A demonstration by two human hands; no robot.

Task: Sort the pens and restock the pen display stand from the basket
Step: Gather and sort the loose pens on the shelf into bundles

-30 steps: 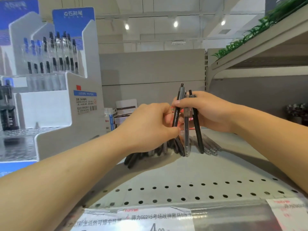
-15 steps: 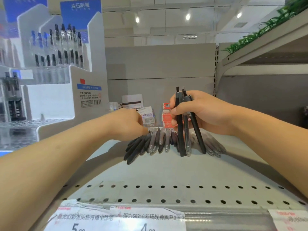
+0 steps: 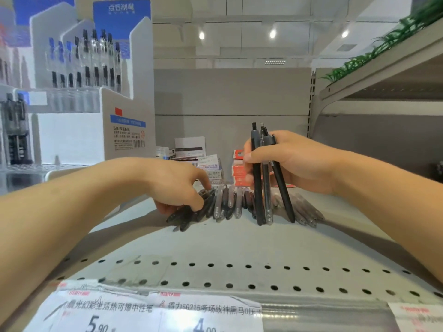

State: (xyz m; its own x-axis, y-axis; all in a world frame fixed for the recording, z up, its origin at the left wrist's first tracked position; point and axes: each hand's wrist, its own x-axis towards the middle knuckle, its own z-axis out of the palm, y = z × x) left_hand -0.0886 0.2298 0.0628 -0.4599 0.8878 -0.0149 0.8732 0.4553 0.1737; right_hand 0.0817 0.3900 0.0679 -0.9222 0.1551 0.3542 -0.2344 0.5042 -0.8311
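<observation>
A row of loose dark and clear pens [image 3: 230,202] lies on the grey shelf [image 3: 215,243]. My right hand [image 3: 290,161] is shut on a bundle of three black pens [image 3: 263,188], held upright with their tips down near the shelf. My left hand [image 3: 177,185] rests palm down on the left end of the loose pens, fingers curled onto them; whether it grips one I cannot tell. The white and blue pen display stand [image 3: 91,92] stands at the left, with rows of pens in it. No basket is in view.
Small boxes [image 3: 206,164] and red packets [image 3: 239,168] sit at the back of the shelf. An upper shelf [image 3: 383,75] with green plants overhangs at the right. Price labels [image 3: 148,312] line the perforated front edge.
My left hand left the bundle in my right hand and dropped onto the loose pens on the shelf. The right hand stayed with its pens upright.
</observation>
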